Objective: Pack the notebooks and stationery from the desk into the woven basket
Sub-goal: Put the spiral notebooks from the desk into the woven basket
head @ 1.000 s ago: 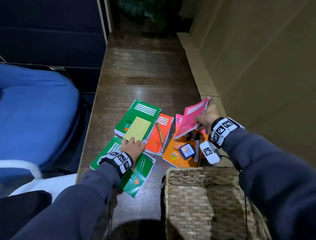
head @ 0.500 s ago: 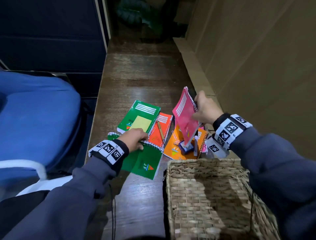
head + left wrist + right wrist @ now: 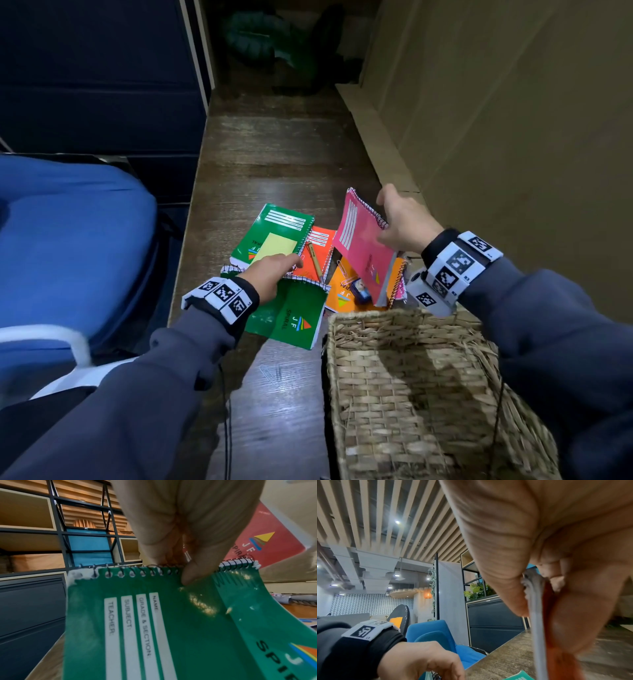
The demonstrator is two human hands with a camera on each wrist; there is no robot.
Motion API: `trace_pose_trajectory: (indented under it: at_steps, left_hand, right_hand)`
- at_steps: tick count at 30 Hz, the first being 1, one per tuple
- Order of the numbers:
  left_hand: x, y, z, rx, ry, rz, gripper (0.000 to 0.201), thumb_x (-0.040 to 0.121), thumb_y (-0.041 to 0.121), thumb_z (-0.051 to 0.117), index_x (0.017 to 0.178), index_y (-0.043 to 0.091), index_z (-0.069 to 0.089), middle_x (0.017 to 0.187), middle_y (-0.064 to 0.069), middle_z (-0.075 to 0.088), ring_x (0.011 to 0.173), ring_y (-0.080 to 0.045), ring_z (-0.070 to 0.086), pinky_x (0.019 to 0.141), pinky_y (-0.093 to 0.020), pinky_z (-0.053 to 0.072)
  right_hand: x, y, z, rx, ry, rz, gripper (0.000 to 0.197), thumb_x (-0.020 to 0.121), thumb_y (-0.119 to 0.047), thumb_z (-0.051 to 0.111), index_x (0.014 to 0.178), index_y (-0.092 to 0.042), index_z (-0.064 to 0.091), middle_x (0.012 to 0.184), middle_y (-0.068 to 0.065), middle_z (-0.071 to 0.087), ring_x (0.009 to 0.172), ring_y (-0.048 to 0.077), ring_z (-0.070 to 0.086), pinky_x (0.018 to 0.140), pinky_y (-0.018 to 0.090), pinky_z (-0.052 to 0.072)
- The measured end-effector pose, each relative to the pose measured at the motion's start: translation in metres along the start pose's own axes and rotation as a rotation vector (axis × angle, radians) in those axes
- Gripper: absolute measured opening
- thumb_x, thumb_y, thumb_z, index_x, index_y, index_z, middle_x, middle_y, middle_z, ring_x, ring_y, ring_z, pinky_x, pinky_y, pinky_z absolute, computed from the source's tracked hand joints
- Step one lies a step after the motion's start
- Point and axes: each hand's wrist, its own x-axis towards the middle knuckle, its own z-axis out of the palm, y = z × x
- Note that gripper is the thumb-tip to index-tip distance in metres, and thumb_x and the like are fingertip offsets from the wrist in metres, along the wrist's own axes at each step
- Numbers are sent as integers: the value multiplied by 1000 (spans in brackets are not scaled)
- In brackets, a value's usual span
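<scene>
My left hand (image 3: pixel 274 272) pinches a green spiral notebook (image 3: pixel 291 317) by its wire spine and holds it tilted just above the desk; the thumb (image 3: pixel 190 574) presses its cover (image 3: pixel 180 628). My right hand (image 3: pixel 399 224) grips a pink spiral notebook (image 3: pixel 364 245) nearly upright over the pile, its edge (image 3: pixel 537 628) between thumb and fingers. On the desk lie another green notebook (image 3: pixel 274 228) bearing a yellow sticky pad (image 3: pixel 275 246), a red-orange notebook (image 3: pixel 317 253) with a pen (image 3: pixel 314 258), and an orange notebook (image 3: pixel 346 294) with a small blue item (image 3: pixel 361 289). The woven basket (image 3: pixel 346 394) stands near right.
The narrow wooden desk (image 3: pixel 284 164) runs away from me, with a beige wall (image 3: pixel 496 137) close on the right and a blue chair (image 3: pixel 68 240) on the left. A paper clip (image 3: pixel 269 371) lies on the desk by the basket. Dark cabinets (image 3: pixel 102 85) stand behind.
My right hand has raised the pink notebook from nearly flat to almost upright. My left hand has lifted the near green notebook by its spine and drawn it toward the basket.
</scene>
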Motion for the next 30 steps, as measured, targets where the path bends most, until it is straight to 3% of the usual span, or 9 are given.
trace_pose_trajectory:
  at_steps: [6, 9, 13, 15, 18, 21, 24, 27, 30]
  left_hand:
    - [-2, -1, -4, 27, 83, 20, 52, 80, -16, 43, 123, 11, 54, 120, -13, 64, 112, -29, 59, 94, -34, 49]
    - [-7, 4, -13, 34, 180, 92, 44, 81, -13, 48, 120, 4, 60, 115, -16, 64, 110, -32, 59, 94, -35, 47]
    - [-18, 9, -25, 95, 416, 200, 30, 75, -11, 54, 103, -7, 65, 96, -31, 61, 81, -46, 64, 68, -48, 56]
    - [-27, 14, -33, 83, 483, 71, 28, 85, -2, 53, 113, -2, 59, 105, -29, 59, 85, -46, 63, 69, -49, 53]
    - [-39, 10, -40, 13, 539, -108, 29, 93, 10, 46, 122, 7, 46, 104, -32, 63, 90, -48, 62, 74, -47, 49]
    - [-51, 9, -41, -152, 596, -244, 29, 96, 11, 42, 124, 6, 42, 105, -39, 61, 93, -53, 59, 80, -50, 47]
    - [-60, 3, -33, -378, 661, -330, 30, 97, 13, 43, 126, 4, 44, 117, -31, 60, 103, -46, 58, 91, -47, 44]
    - [-67, -3, -18, -592, 676, -353, 31, 96, 16, 45, 124, 4, 47, 93, -15, 60, 90, -27, 55, 87, -40, 43]
    - [-77, -1, -6, -856, 625, -330, 26, 96, 19, 45, 120, 9, 47, 71, -1, 49, 79, -23, 51, 78, -37, 41]
  right_hand:
    - [-23, 0, -33, -88, 88, -76, 41, 81, -8, 57, 119, -10, 43, 100, 18, 62, 92, 42, 61, 79, 48, 54]
    - [-40, 5, -65, -262, 174, -160, 36, 77, -5, 57, 112, -12, 52, 103, 20, 65, 95, 41, 64, 77, 52, 55]
    - [-79, 10, -113, -432, 192, -238, 22, 84, -10, 54, 104, -19, 59, 96, 14, 67, 89, 38, 65, 65, 41, 50]
    - [-101, 10, -130, -476, 97, -269, 21, 84, -13, 57, 99, -27, 61, 93, 6, 65, 86, 33, 64, 60, 36, 43]
    - [-116, 12, -129, -624, -129, -297, 23, 80, -13, 57, 89, -34, 62, 92, -1, 65, 88, 29, 64, 60, 34, 46]
    - [-120, 20, -84, -707, -397, -239, 19, 79, -7, 56, 78, -26, 61, 87, 4, 61, 84, 27, 63, 63, 30, 45]
    - [-117, 36, -10, -716, -627, -193, 18, 82, -6, 53, 91, -4, 69, 99, 14, 68, 96, 31, 65, 75, 34, 49]
    - [-112, 55, 56, -755, -821, -132, 18, 89, -7, 50, 89, -2, 67, 97, 14, 65, 98, 29, 61, 87, 36, 49]
    - [-107, 70, 96, -747, -881, -174, 22, 88, -7, 51, 100, -3, 69, 110, 17, 66, 101, 29, 62, 84, 34, 48]
